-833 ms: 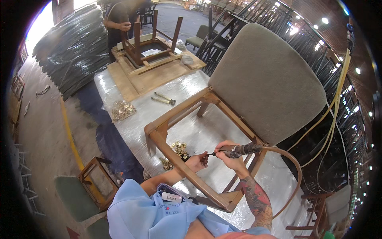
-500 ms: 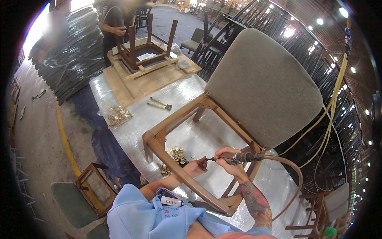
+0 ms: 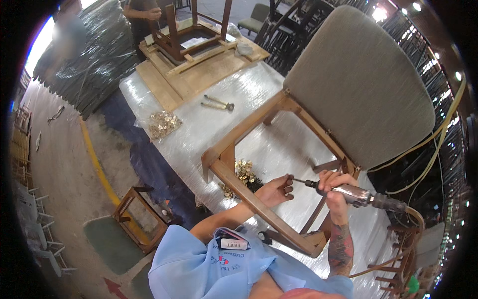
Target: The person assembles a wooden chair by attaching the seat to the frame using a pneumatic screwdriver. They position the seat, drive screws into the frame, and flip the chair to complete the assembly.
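Note:
A wooden chair frame (image 3: 234,164) with a grey upholstered back (image 3: 358,84) lies on a plastic-wrapped table (image 3: 209,124). My right hand (image 3: 334,187) grips a pneumatic screwdriver (image 3: 356,194) whose bit points left toward my left hand. My left hand (image 3: 276,190) rests on the frame's near rail, fingers pinched at the bit tip, seemingly holding a small screw. A pile of brass screws (image 3: 243,173) lies just left of that hand, under the rail.
A bag of brass fittings (image 3: 162,123) and two small tools (image 3: 216,103) lie farther along the table. Another person works on a dark chair frame (image 3: 191,30) on a wooden board. A small wooden frame (image 3: 137,219) stands on the floor at left. An air hose (image 3: 428,144) trails right.
The view has tilted nearer the chair. My hands have risen from the near rail's side, and the screwdriver bit now meets my left fingertips above the rail.

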Motion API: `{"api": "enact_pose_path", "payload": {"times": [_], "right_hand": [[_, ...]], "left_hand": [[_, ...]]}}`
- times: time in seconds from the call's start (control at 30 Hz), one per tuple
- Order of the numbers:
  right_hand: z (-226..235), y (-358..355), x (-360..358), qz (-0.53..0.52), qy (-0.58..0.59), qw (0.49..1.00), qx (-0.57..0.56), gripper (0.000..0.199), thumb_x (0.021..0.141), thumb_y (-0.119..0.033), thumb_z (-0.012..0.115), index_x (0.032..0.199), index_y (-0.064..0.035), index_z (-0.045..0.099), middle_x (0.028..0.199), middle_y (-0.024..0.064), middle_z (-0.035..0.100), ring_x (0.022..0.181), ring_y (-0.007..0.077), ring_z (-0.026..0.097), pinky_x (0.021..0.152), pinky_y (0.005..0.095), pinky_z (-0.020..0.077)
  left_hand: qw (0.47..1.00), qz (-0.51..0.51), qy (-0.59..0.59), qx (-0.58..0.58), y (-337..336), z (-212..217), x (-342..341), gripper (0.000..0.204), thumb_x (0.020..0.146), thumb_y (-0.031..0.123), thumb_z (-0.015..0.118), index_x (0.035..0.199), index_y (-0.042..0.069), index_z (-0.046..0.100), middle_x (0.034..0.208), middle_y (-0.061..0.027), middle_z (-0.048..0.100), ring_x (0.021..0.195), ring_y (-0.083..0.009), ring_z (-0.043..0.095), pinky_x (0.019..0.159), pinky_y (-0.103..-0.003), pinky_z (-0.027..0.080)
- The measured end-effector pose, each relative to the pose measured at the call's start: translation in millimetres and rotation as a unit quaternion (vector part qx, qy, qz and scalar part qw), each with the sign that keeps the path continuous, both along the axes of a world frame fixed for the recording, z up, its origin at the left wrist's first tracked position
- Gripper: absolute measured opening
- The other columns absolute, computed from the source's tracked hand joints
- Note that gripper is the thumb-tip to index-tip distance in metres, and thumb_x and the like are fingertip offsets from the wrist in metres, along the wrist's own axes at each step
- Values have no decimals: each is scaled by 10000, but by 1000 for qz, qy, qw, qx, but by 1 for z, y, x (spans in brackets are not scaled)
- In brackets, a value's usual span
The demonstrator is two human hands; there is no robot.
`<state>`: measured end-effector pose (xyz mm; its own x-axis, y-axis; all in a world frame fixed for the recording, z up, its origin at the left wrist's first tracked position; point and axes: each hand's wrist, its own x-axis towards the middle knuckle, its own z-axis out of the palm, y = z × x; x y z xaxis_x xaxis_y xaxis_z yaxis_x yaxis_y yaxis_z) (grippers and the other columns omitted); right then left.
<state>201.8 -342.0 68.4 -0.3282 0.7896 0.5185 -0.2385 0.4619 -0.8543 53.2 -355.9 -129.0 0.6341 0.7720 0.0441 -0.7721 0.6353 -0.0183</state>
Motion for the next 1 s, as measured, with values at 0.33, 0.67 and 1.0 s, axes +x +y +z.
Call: {"api": "enact_pose_path", "payload": {"times": [0.33, 0.67, 1.0], "right_hand": [[89, 54, -2, -70, -101, 983, 138, 194, 792, -124, 700, 946, -31, 628, 785, 54, 631, 685, 160, 623, 610, 291, 509], [82, 161, 42, -266, -33, 961, 69, 125, 753, -24, 633, 860, 41, 632, 731, 111, 614, 654, 224, 623, 623, 346, 497], [78, 151, 45, -224, -4, 972, 64, 113, 757, -11, 596, 848, 47, 630, 780, 121, 613, 647, 242, 610, 640, 373, 491]], "left_hand": [[979, -87, 120, 143, -3, -2, -40, 762, 937, 593, 529, 1434, 26, 424, 1066, -80, 620, 870, -174, 556, 870, -372, 460], [694, -39, 677, 242, -78, -110, -166, 321, 909, 205, 638, 1162, 7, 651, 948, -91, 687, 877, -173, 654, 766, -323, 523], [503, -322, 701, 390, -165, -10, -245, 597, 924, 291, 526, 1459, 64, 392, 1330, -260, 530, 1160, -407, 581, 976, -427, 470]]}}
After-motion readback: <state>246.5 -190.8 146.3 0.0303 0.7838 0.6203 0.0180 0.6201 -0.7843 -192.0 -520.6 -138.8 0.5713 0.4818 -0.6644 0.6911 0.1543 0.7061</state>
